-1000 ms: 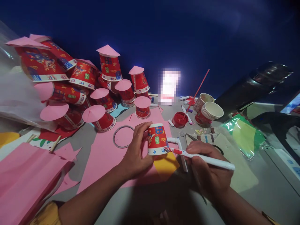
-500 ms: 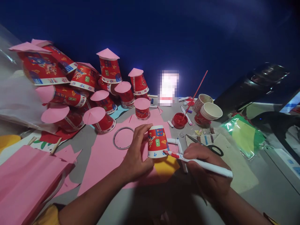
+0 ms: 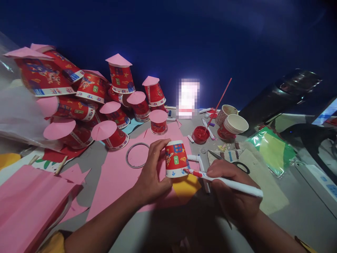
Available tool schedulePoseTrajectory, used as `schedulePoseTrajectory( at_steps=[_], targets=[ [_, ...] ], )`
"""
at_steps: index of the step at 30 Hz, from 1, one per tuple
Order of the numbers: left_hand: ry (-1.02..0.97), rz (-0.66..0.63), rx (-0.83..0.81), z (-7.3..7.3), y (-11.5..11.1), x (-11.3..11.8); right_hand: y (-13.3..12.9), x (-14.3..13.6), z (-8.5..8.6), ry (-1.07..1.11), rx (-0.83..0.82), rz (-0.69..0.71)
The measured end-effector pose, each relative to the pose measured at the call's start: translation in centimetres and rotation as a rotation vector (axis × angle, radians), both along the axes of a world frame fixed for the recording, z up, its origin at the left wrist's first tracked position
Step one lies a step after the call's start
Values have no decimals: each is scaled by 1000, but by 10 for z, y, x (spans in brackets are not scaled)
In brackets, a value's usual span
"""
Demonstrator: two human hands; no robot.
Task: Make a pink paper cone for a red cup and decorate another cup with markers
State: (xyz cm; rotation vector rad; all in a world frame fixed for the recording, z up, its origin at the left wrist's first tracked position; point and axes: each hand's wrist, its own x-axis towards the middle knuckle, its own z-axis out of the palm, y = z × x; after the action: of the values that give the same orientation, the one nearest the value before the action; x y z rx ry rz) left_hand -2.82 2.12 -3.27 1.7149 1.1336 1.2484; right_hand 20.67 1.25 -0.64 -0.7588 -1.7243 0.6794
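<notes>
Upside down, a red paper cup with blue drawings and a white rim is gripped by my left hand at its left side. Blue marks show along the cup's white band. My right hand is closed round a white marker, whose red tip touches the band at the cup's lower right. Beneath the cup lie a pink sheet and a yellow paper piece. A grey ring rests on the pink sheet, left of my left hand.
Several red cups with pink cone tops stand or lean at the back left. A red paint pot holds a thin stick. Stacked cups, scissors, a green packet and a black bottle are at the right.
The view has shifted slightly, so the surroundings sit a little further left. Both hands keep their holds, and the marker tip stays at the cup's band.
</notes>
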Motion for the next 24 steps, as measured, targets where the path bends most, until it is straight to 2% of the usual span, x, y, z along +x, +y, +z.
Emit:
schedulePoseTrajectory(
  at_steps=[10,16,24],
  targets=[
    [-41,-7,-8,-2,0,0,1,0,0,-19,-17,-29],
    [-112,-13,-65,-1,0,3,1,3,3,-19,-2,-114],
    [-115,0,-69,0,-1,3,3,-2,9,-41,9,-104]
  ],
)
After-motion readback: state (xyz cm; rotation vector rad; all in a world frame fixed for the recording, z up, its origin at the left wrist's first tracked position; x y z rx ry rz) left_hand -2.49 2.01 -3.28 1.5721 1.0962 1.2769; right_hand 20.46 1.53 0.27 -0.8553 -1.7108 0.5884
